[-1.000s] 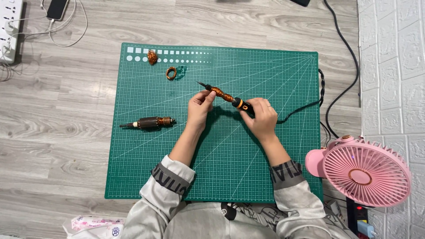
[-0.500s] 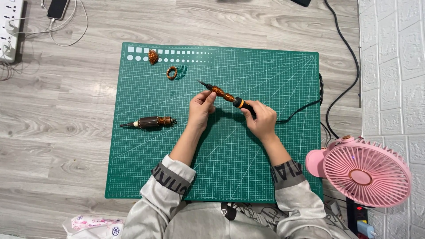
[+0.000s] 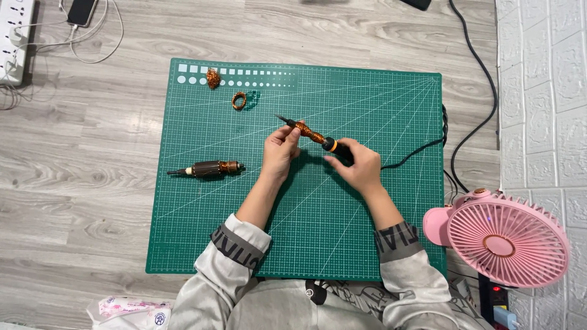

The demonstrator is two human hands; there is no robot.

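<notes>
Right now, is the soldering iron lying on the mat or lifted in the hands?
Lifted: both hands, left and right, hold the soldering iron tilted above the green mat.

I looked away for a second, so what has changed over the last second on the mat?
Almost nothing. Both hands kept their hold: the right hand on the black handle of the corded soldering iron, the left hand at its copper-wound shaft, shifting only slightly. The motor rotor, the copper coils and the pink fan stayed put.
</notes>
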